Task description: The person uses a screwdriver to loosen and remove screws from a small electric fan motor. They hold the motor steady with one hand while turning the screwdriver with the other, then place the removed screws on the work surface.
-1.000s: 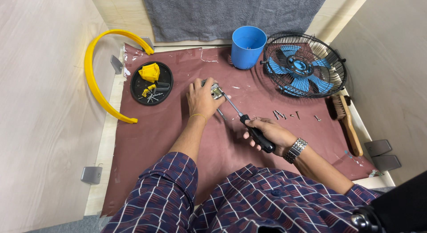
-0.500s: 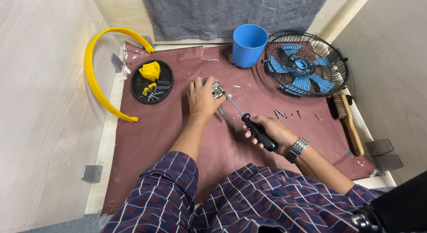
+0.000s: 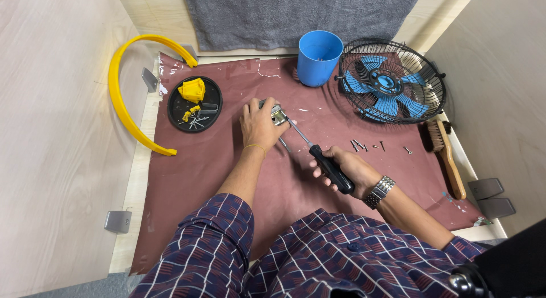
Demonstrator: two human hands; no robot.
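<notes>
My left hand (image 3: 259, 124) is closed over a small silver metal part (image 3: 277, 114) that rests on the dark red mat (image 3: 187, 167). My right hand (image 3: 347, 170) grips the black handle of a screwdriver (image 3: 330, 168). Its shaft runs up and left, and the tip meets the metal part. A thin metal pin (image 3: 284, 144) lies on the mat just below my left hand. Most of the metal part is hidden under my fingers.
A fan (image 3: 391, 82) with blue blades in a black cage lies at the back right, beside a blue cup (image 3: 318, 56). Loose screws (image 3: 367, 145), a wooden brush (image 3: 446, 156), a black tray (image 3: 195, 103) of yellow pieces and screws, and a yellow curved ring (image 3: 122, 99) surround the mat.
The screwdriver handle and my right hand have shifted slightly. My left hand stays on the metal part.
</notes>
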